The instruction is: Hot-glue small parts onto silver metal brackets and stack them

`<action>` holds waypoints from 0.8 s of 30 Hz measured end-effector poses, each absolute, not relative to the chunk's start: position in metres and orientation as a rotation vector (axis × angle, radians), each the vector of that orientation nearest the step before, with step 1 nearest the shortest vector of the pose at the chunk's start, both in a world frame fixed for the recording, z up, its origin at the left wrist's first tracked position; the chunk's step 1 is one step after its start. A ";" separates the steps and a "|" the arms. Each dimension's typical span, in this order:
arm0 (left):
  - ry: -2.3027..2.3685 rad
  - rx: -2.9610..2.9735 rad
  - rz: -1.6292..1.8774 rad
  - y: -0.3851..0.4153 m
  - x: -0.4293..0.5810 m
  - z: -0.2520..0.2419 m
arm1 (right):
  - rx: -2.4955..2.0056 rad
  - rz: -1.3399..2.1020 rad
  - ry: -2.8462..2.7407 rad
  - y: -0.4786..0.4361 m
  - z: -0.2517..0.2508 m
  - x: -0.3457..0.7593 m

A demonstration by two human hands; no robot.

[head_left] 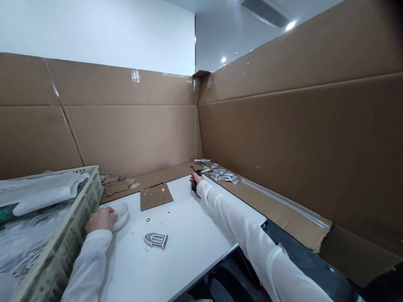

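Note:
At the far edge of the white board, my right hand (197, 178) is wrapped round a black tool (198, 172) with a grip and a pale tip, shaped somewhat like a glue gun. Several small silvery flat pieces (224, 175) lie just right of it. On the left, my left hand (102, 219) has its fingers curled at a shallow white dish (123, 216); whatever they pinch is hidden. Between my arms rests an arch-shaped silvery piece (156, 240), flat on the board. Behind it is a small dark ring (148, 220).
A pale plastic crate (95, 175) holding papers and plastic bags stands at the left. A square of brown cardboard (156, 197) lies on the white board (188, 220). Tall cardboard walls (135, 132) enclose the far and right sides. The board's near edge drops off below.

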State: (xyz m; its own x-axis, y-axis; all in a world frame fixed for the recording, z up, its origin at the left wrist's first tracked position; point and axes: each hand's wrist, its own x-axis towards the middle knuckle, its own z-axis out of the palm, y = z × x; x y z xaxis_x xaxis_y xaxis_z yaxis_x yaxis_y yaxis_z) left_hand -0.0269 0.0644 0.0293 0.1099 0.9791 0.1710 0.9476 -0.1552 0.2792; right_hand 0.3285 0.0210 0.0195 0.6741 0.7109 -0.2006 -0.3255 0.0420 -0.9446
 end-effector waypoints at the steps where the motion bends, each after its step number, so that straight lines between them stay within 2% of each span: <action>1: 1.968 2.263 0.506 0.062 -0.026 0.030 | -1.308 0.849 -0.356 0.021 0.015 0.320; 5: 1.964 2.293 0.626 0.060 -0.029 0.028 | -1.286 0.969 -0.395 0.025 0.012 0.279; 8: 1.937 2.361 0.855 0.062 -0.032 0.027 | -1.233 1.052 -0.501 0.025 0.017 0.247; 13: 1.485 2.200 1.249 0.053 -0.010 0.028 | -1.158 1.090 -0.781 0.012 0.012 0.201; 17: 1.006 1.930 1.174 0.034 0.026 0.022 | -1.178 1.128 -1.022 -0.003 0.009 0.183; 24: 0.810 1.845 1.129 0.026 0.042 0.011 | -1.159 1.154 -1.104 -0.015 0.014 0.184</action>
